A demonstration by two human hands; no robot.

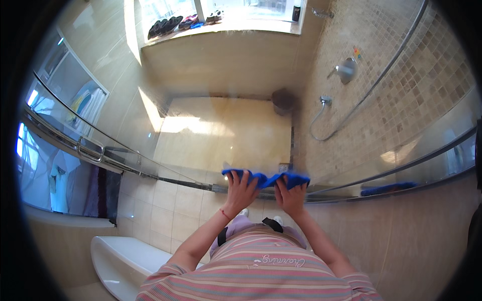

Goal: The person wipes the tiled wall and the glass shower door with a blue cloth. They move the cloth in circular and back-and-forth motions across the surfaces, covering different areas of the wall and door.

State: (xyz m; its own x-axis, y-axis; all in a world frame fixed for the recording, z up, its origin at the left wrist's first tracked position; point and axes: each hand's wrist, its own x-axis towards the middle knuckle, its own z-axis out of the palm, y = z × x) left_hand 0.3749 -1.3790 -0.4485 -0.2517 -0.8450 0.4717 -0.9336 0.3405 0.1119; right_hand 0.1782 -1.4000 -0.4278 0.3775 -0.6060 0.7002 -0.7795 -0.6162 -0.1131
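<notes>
A blue cloth [265, 180] is stretched between my two hands in front of the shower area. My left hand [241, 192] has its fingers spread over the left part of the cloth. Over the right part, my right hand [290, 196] has its fingers bent, gripping the fabric. A slight bunch runs through the middle of the cloth. Below both hands lies the dark threshold rail [222, 189] of the shower enclosure. Whether the cloth touches a glass pane cannot be made out.
A glass door with a metal handle [90, 149] stands at left. A brown bin [283, 101] sits in the shower's far corner. A shower hose [361, 101] and mixer tap [345, 71] are on the mosaic wall. Shoes [165, 26] line the windowsill. A white bathtub or basin [128, 250] is lower left.
</notes>
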